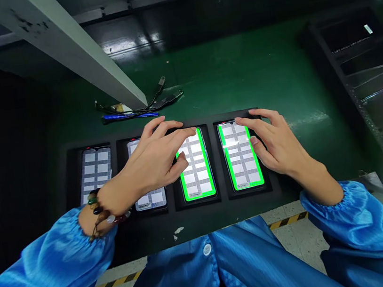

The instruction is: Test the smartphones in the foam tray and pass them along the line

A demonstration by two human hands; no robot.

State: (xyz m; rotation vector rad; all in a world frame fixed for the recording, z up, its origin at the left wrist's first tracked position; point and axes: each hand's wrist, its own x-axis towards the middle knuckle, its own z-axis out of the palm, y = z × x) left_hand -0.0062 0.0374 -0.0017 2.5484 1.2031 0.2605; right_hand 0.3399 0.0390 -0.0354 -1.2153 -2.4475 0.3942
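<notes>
A green surface point(268, 80) carries a black fixture point(201, 213) lying crosswise in front of the person. To the right of the fixture stands a dark rack point(358, 91) of unlit screens. A grey beam point(66, 42) slants down to the surface just beyond the fixture's far edge.

Four phones sit side by side in the fixture's pockets. Each has its long axis running away from the person, notch end at the far side, screen up and lit with a grid of grey blocks. Counting from the fixture's left end, the first phone point(95, 173) and second phone point(151, 199) have plain borders. The third phone point(197, 171) and fourth phone point(242, 160) glow with green borders.

The left hand point(154, 160) lies spread over the third phone, fingertips at its far right corner and thumb on its left part, crossing above the second phone. The right hand point(277, 145) is spread on the fourth phone, forefinger at its far end, thumb on its right edge. Neither hand grips anything.

Beyond the fixture lie black cables point(157, 101) and a blue tool point(127, 116). A bead bracelet point(99, 213) circles the left wrist
</notes>
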